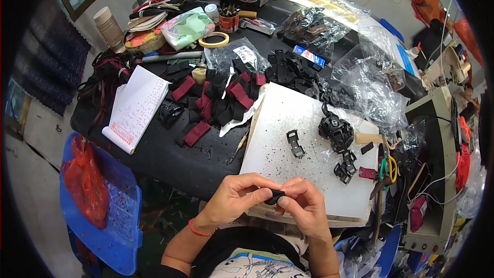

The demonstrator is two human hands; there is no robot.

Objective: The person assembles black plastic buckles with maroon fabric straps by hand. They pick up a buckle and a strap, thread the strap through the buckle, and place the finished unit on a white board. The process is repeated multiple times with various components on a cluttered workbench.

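Just above the white board's near edge, my left hand (237, 195) and my right hand (306, 207) meet with fingertips pinched. Between them is a small black piece (274, 197), folded or curled and mostly covered by fingers; its exact kind I cannot make out. On the white board (272, 123) lies a single black plastic frame-like part (295, 144). To its right sits a pile of similar black plastic parts (337, 133), with a few more (345, 168) below it. Tiny dark bits are scattered over the board.
Black and maroon fabric pieces (196, 133) cover the table's middle. A written notepad (136, 107) lies left, a thin awl-like tool (239, 148) beside the board. Scissors (392, 169) and a maroon piece (367, 173) are right. Clear plastic bags (375, 92) lie behind. A blue stool (121, 216) stands left.
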